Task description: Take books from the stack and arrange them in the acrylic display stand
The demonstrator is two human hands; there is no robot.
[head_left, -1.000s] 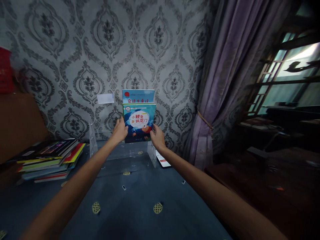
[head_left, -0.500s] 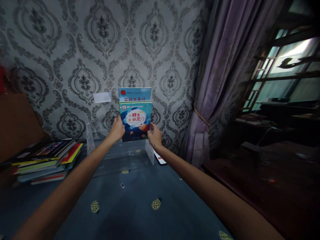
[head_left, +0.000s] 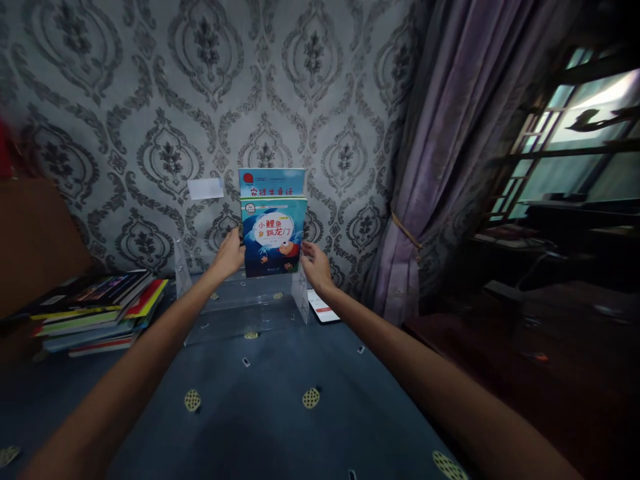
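A blue children's book with a fish picture and Chinese title stands upright in front of a second light-blue book, whose top strip shows above it. My left hand is at the front book's left edge with its fingers bent, the thumb beside the cover. At the right edge, my right hand has curled fingers against the side. Both hands hold the book between them; the fingertips behind it are hidden. Below and around the books is a clear plastic stand, its side panels to left and right.
A stack of books lies at the left beside a brown box. A phone or tablet rests right of the stand. The dark blue tablecloth has pineapple prints. A purple curtain hangs at right.
The view has shifted slightly. Both hands have slid a little outward on the book, so the thumbs cover less of its front. The books stay upright in nearly the same place.
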